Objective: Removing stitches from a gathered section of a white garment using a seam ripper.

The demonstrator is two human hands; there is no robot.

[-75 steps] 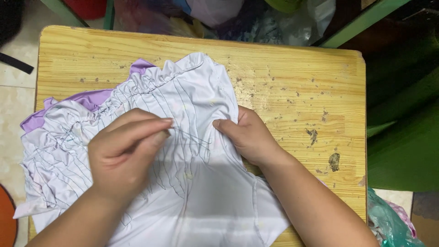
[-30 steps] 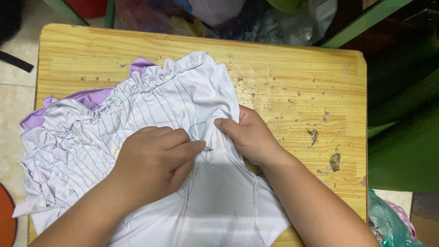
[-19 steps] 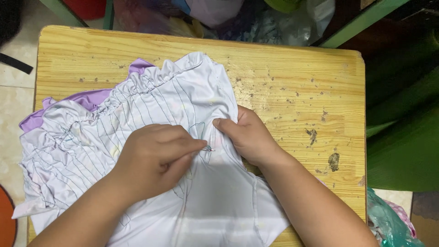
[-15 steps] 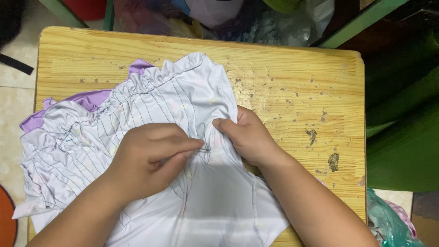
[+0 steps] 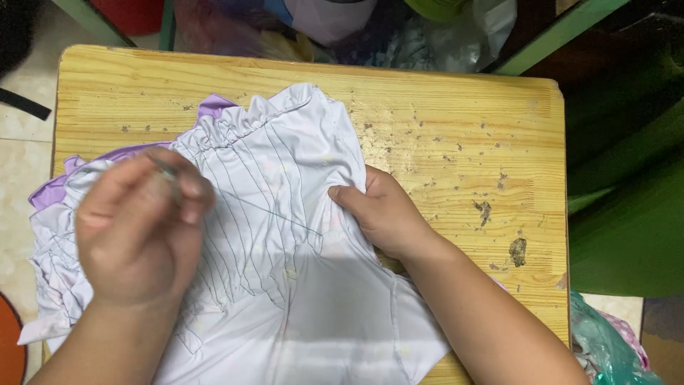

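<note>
A white garment [image 5: 285, 157] with thin dark lines, gathered ruffles and a purple layer [image 5: 53, 191] underneath lies spread on a wooden table [image 5: 456, 107]. My left hand [image 5: 139, 228] hovers above the garment's left part, blurred, its fingertips pinched on a thin needle [image 5: 168, 171]. A fine thread [image 5: 263, 212] runs taut from that pinch to the cloth near my right hand. My right hand [image 5: 381, 214] rests at the garment's right edge, thumb and fingers pinching a fold of the fabric against the table.
The table's right half is bare wood with dark specks and stains [image 5: 518, 251]. Bags and bundled cloth [image 5: 335, 18] crowd the floor beyond the far edge. A green frame [image 5: 563, 32] stands at the upper right, a plastic bag [image 5: 605, 346] at the lower right.
My left hand has pulled away from my right hand toward the left and lifted, drawing the thread out taut. My right hand has kept its grip on the fold.
</note>
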